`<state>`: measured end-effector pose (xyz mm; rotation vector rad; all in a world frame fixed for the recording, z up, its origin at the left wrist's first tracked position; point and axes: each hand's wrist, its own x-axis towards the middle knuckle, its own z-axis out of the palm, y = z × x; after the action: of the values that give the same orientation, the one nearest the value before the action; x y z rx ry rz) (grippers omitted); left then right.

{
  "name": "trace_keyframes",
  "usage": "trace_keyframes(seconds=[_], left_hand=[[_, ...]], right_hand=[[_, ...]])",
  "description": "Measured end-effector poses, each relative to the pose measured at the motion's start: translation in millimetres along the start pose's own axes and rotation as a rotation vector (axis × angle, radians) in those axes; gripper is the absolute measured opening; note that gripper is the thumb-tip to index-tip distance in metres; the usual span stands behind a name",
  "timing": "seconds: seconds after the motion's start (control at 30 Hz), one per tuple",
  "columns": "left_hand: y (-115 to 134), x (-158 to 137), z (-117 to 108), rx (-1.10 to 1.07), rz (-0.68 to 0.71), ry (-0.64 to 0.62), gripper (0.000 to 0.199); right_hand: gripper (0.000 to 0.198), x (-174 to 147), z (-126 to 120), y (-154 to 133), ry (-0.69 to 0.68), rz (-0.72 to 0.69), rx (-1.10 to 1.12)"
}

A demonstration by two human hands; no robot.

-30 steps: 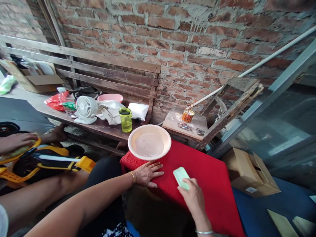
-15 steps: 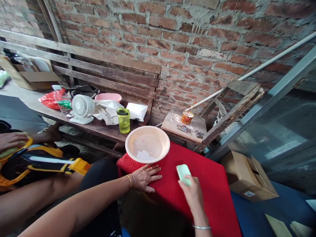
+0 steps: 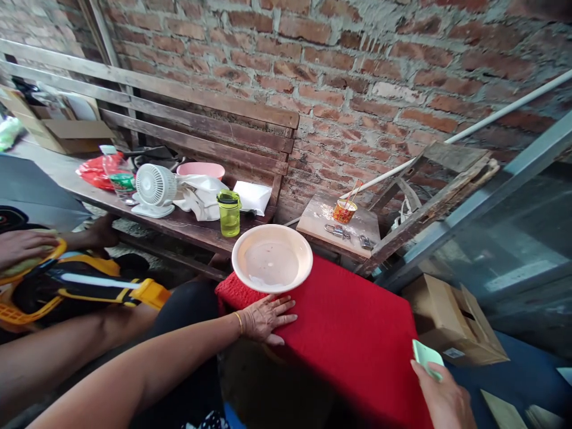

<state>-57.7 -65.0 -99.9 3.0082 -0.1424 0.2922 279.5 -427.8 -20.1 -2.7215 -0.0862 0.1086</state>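
My left hand [image 3: 267, 319] lies flat on the red cloth [image 3: 344, 316], its fingers spread, just in front of a cream plastic basin [image 3: 239, 274]. The fingertips are close to the basin's rim; I cannot tell whether they touch. Water seems to stand in the basin. Out at the cloth's right edge, my right hand [image 3: 447, 393] is closed around a light green oblong block [image 3: 428, 359] with rounded corners. The block is tilted, and its underside is hidden, so its exact kind does not show.
A wooden bench [image 3: 196, 223] along the brick wall bears a white fan [image 3: 156, 186], a green bottle [image 3: 229, 217] and bags. Padlocks [image 3: 337, 230] and a paper cup [image 3: 344, 211] sit on a small wooden seat. A cardboard box [image 3: 451, 322] stands right. Another person's hand [image 3: 27, 247] is left.
My right hand has moved right with the light green block, from the middle of the red cloth to its right edge. My left hand stays spread in front of the basin.
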Motion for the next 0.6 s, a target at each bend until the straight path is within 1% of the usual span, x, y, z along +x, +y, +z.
trace_keyframes(seconds=[0.03, 0.07, 0.13, 0.17, 0.2, 0.27, 0.3, 0.33, 0.4, 0.47, 0.53, 0.6], left_hand=[[0.0, 0.0, -0.2, 0.002, 0.004, 0.003, 0.077], [0.0, 0.0, -0.8, 0.004, 0.009, 0.006, 0.076], [-0.1, -0.1, -2.5, 0.012, 0.018, 0.004, 0.077], [-0.1, -0.3, -3.4, 0.015, 0.02, 0.0, 0.077], [-0.1, -0.5, -4.3, 0.018, 0.019, -0.006, 0.077], [-0.1, -0.8, -5.4, 0.022, 0.009, -0.024, 0.077], [-0.1, -1.0, -5.6, 0.022, 0.004, -0.034, 0.077], [-0.2, -1.1, -5.7, 0.02, -0.001, -0.043, 0.077], [-0.2, -1.1, -5.7, 0.007, -0.005, -0.053, 0.077], [-0.1, -0.8, -5.6, -0.013, -0.002, -0.05, 0.078], [0.5, -0.3, -5.6, -0.028, 0.005, -0.033, 0.078], [1.4, 0.4, -5.5, -0.031, 0.01, -0.017, 0.077]], right_hand=[[0.052, -4.6, 5.7, -8.5, 0.0, -0.034, 0.017], [0.054, -12.9, 16.1, -23.4, -0.019, -0.098, 0.054], [0.052, -38.6, 46.0, -66.2, -0.07, -0.26, 0.167], [0.05, -54.3, 62.4, -90.5, -0.111, -0.379, 0.226], [0.045, -70.5, 78.0, -114.2, -0.122, -0.507, 0.271], [0.033, -98.6, 101.9, -153.0, -0.19, -0.729, 0.289], [0.028, -107.7, 109.1, -165.9, -0.216, -0.791, 0.269], [0.025, -112.2, 112.8, -173.5, -0.238, -0.815, 0.24], [0.026, -104.9, 110.4, -172.4, -0.242, -0.781, 0.185], [0.033, -78.1, 96.7, -150.0, -0.2, -0.676, 0.144], [0.042, -40.2, 75.0, -110.4, -0.131, -0.515, 0.105], [0.044, -2.2, 50.2, -62.8, -0.067, -0.344, 0.075]])
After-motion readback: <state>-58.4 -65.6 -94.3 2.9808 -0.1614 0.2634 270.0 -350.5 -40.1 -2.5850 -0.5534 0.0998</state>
